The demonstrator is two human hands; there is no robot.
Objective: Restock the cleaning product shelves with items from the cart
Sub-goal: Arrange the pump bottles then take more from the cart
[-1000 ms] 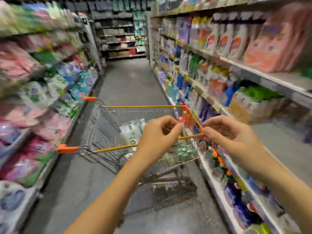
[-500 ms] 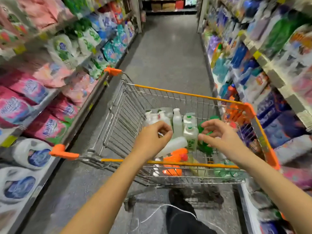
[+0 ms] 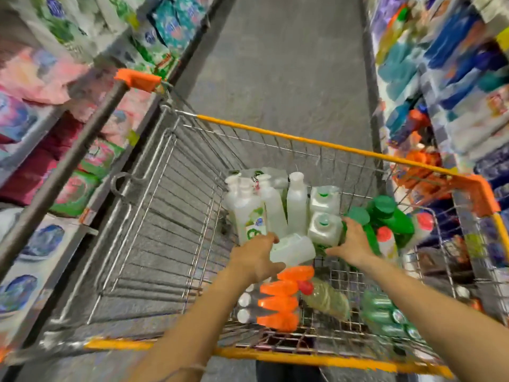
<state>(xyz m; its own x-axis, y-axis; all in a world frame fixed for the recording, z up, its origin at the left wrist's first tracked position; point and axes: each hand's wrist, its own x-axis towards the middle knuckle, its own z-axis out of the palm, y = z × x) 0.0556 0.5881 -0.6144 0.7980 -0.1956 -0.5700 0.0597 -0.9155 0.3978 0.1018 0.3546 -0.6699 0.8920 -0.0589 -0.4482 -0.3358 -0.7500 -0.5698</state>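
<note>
The left hand (image 3: pixel 256 257) grasps one end of a white bottle (image 3: pixel 294 249) lying on its side, smooth rounded plastic. The right hand (image 3: pixel 352 244) presses against a square white jug (image 3: pixel 323 230), fingers tucked between it and the green bottles (image 3: pixel 385 216) — whether it has closed on either I cannot tell. All of these sit in the wire cart (image 3: pixel 303 139), orange-railed, its load crowded to the right: tall bottles (image 3: pixel 296 202) upright, orange-capped bottles (image 3: pixel 278 301) lying at the near end. Beside the cart stand shelves (image 3: pixel 468 78) of blurred bottles — opposite them, soft packs (image 3: pixel 27 119).
</note>
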